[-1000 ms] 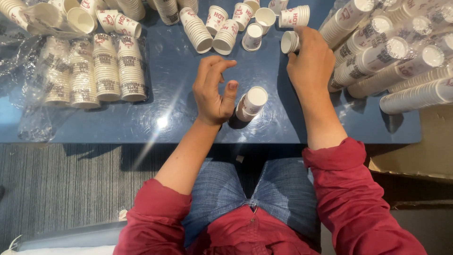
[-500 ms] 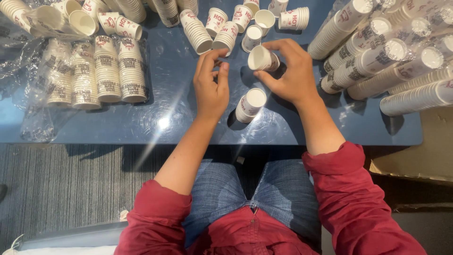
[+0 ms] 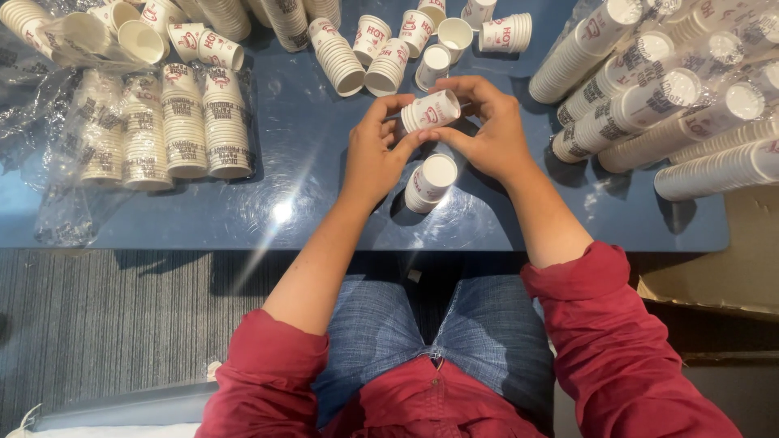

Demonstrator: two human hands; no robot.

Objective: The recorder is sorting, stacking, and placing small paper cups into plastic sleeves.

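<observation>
A short stack of white paper cups with red print [image 3: 430, 111] lies on its side between both my hands, above the blue table [image 3: 300, 162]. My left hand [image 3: 375, 152] grips its rim end with thumb and fingers. My right hand [image 3: 485, 130] holds the base end, fingers curled over it. Just below the hands another small stack of cups [image 3: 430, 182] stands upside down on the table, touched by neither hand.
Wrapped cup stacks [image 3: 162, 126] stand at the left in clear plastic. Long sleeves of cups [image 3: 649, 97] lie at the right. Several loose cups and short stacks [image 3: 389, 49] crowd the far edge. A cardboard box [image 3: 730, 276] sits at the lower right.
My right hand picked a cup stack from the far side and brought it toward me. My left hand lifted off the table and now grips its other end.
</observation>
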